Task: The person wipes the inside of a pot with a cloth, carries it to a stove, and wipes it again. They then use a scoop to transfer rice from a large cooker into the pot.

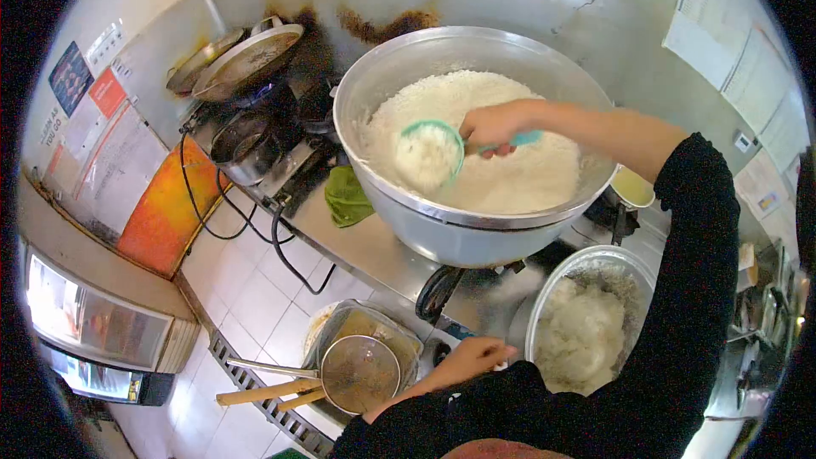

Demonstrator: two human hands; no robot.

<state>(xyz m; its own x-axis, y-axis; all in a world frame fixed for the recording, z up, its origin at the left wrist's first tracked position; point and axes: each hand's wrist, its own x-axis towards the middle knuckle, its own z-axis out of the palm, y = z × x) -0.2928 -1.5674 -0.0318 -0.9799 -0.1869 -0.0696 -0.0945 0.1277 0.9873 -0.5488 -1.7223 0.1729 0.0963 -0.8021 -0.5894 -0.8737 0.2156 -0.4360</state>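
Observation:
My right hand [495, 126] is closed around the handle of a teal-rimmed round plastic scoop [433, 153], inside a wide metal pot [399, 219]. White rice [518, 183] fills much of that pot, and a heap of rice sits in the scoop, which is tilted. Low at the front of the stove, my left hand [469, 360] has its fingers curled together beside a smaller metal pot [531, 323]. Whatever its fingers touch or hold is hidden. A wet-looking whitish mass of rice [582, 336] lies in this smaller pot.
Woks [246, 59] and a saucepan [246, 149] are at the left on the stove [374, 246]. A green cloth [347, 197] lies beside the large pot. Below, a bucket [319, 331] bears a strainer [360, 374] and wooden handles [268, 392]. Cables [285, 259] hang off the stove edge.

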